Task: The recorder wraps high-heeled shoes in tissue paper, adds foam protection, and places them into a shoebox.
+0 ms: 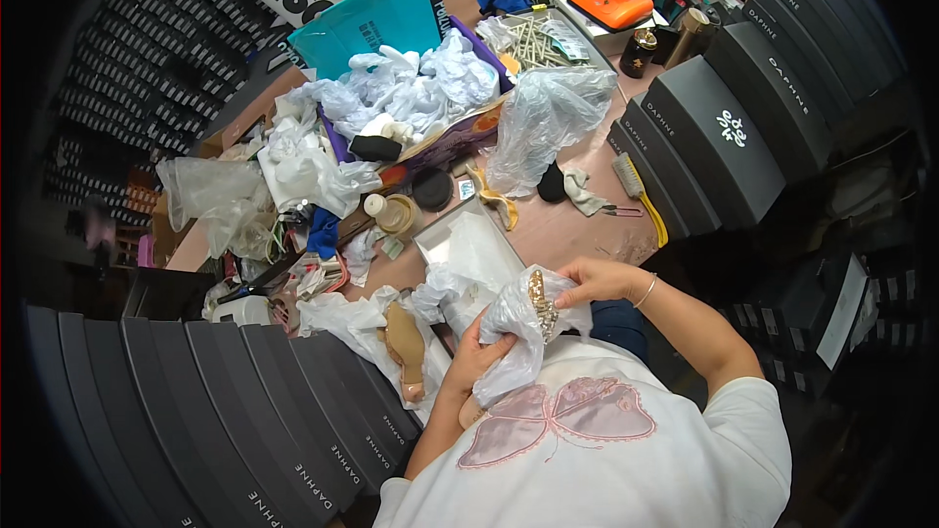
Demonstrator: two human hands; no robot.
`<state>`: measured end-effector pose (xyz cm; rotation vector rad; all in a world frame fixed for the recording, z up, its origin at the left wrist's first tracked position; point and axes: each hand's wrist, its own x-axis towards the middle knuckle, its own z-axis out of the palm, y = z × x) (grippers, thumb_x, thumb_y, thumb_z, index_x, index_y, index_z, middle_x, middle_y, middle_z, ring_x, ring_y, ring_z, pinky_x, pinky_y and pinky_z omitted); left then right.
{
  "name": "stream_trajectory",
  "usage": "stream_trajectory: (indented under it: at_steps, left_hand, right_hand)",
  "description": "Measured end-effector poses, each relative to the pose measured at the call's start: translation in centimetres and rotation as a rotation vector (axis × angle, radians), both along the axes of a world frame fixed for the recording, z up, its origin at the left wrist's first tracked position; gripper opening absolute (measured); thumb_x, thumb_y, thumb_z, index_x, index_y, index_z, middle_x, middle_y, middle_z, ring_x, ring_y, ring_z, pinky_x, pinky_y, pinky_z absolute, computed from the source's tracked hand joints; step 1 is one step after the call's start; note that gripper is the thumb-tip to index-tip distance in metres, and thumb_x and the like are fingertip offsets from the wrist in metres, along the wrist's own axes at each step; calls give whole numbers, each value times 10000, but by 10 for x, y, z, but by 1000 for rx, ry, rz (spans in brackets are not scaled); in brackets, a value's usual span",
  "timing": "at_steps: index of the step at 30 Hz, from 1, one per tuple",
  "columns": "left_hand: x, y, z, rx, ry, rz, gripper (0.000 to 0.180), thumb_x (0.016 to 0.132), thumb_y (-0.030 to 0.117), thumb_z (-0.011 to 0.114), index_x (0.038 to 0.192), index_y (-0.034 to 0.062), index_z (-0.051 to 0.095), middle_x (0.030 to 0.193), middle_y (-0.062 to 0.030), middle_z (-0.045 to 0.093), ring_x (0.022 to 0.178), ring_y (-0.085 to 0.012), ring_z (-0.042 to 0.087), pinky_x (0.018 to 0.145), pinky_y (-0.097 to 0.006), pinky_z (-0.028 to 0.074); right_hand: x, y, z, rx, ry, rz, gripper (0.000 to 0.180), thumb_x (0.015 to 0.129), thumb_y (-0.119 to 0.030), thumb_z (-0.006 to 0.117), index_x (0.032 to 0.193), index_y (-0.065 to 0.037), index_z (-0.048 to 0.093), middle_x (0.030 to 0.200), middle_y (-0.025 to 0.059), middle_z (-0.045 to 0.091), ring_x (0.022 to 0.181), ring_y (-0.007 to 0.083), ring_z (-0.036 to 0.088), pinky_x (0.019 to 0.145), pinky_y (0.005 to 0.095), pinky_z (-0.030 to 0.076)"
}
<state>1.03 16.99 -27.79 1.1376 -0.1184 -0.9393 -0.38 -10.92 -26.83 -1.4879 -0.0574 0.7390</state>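
A tan shoe (402, 340) is lying on white paper (337, 318), left of both hands. The left hand (477, 360) is gripping a thin white wrap (520, 340), its thumb pressing on the wrap's left side. Between the hands, at the wrap's opening, a gold glittery piece (540, 301) is showing. The right hand (603, 281) is curling its fingers against that piece's right edge; whether they are pinching it, I cannot tell.

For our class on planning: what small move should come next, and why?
Perhaps ease the wrap back from the glittery strap: the left hand grips the wrap, the right hand is at the strap, and wrap bunches around it.
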Motion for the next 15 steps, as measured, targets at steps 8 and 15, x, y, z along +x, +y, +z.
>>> stream_trajectory:
  at_steps: [8, 15]
  left_hand:
    - [10, 1, -28, 51, -65, 336, 579, 830, -70, 575, 1374, -2, 391, 1278, -104, 516, 1151, -150, 497, 987, -272, 378]
    - [29, -52, -55, 137, -171, 597, 561, 825, -97, 523, 1365, -16, 395, 1254, -102, 530, 1077, -160, 537, 927, -266, 425]
  right_hand:
    - [19, -18, 15, -525, -338, 27, 260, 822, -203, 659, 923, 33, 619, 751, 169, 622, 658, 224, 566, 652, 335, 455]
    - [47, 60, 43, -644, -640, -230, 183, 807, -156, 608, 871, 13, 582, 763, 186, 610, 674, 314, 613, 628, 401, 471]
